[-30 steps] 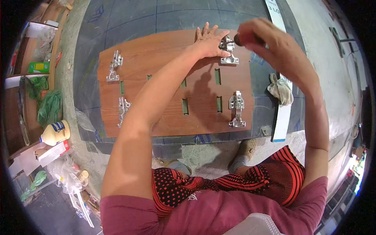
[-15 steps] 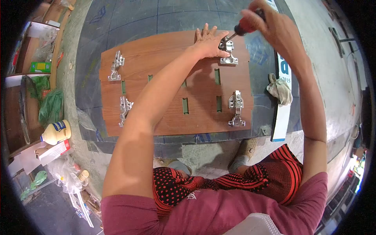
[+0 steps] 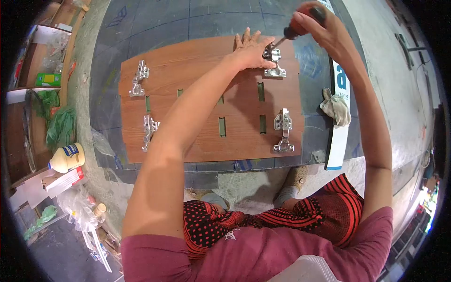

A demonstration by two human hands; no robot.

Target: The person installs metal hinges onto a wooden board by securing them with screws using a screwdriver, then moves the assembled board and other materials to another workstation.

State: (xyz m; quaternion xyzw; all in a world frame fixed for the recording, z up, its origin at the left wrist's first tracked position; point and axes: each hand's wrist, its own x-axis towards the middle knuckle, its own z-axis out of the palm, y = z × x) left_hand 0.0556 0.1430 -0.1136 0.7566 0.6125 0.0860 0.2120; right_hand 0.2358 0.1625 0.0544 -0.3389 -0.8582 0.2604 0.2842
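My right hand (image 3: 320, 24) is wrapped round the handle of a red and black screwdriver (image 3: 292, 32), whose shaft slants down to the upper right metal hinge (image 3: 274, 69). Spread across the top edge of the brown wooden panel (image 3: 197, 56), my left hand (image 3: 252, 49) has its thumb and fingertips against that same hinge. Three more hinges lie on the panel: one at the upper left (image 3: 139, 79), one at the lower left (image 3: 149, 129), partly behind my left forearm, and one at the lower right (image 3: 283, 130). Rectangular slots run through the panel's middle.
Under the panel is a dark sheet-covered surface (image 3: 105, 94). A white strip with printed letters (image 3: 339, 145) lies on the right, a crumpled glove (image 3: 336, 109) over it. Shelves with a green bag (image 3: 61, 127) and a yellowish bottle (image 3: 68, 158) stand at the left.
My right hand has turned on the screwdriver handle, so its black end now shows. My left hand and the hinges have stayed where they were.
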